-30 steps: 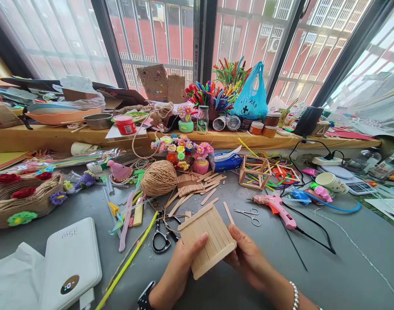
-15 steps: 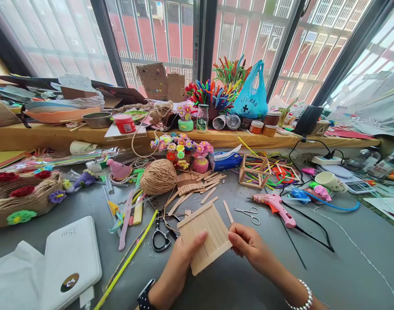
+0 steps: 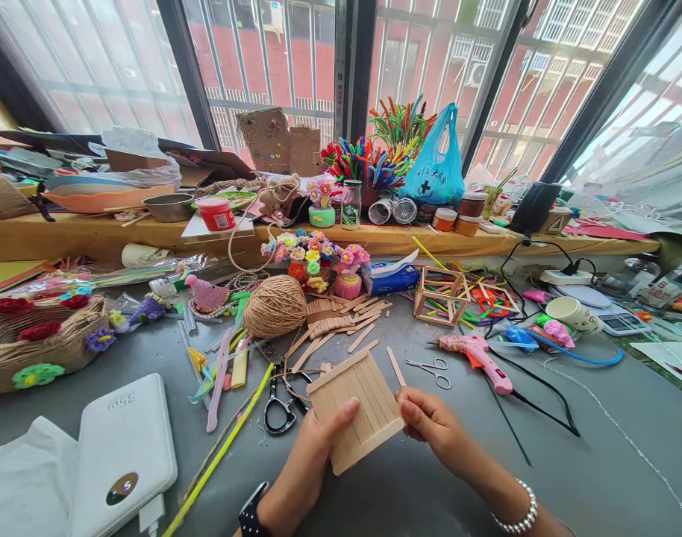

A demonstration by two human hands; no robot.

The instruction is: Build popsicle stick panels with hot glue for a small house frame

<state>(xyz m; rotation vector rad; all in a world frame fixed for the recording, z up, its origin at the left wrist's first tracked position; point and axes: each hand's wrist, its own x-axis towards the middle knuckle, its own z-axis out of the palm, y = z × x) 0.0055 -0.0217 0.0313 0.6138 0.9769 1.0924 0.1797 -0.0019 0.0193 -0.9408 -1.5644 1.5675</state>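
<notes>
Two bare hands low in the frame, close together at bottom centre.

Left hand (image 3: 313,455) rising from the lower edge just left of centre, forearm angled up and to the right, dark watch band on the wrist, thumb laid flat and pointing up-right, remaining fingers curled underneath and out of sight, closed in a grip. Right hand (image 3: 430,425) entering from the lower right corner, forearm slanting up and to the left, beaded bracelet on the wrist, fingers bent inward into a loose fist, knuckles turned toward the left hand, fingertips pinched at the near edge.
</notes>
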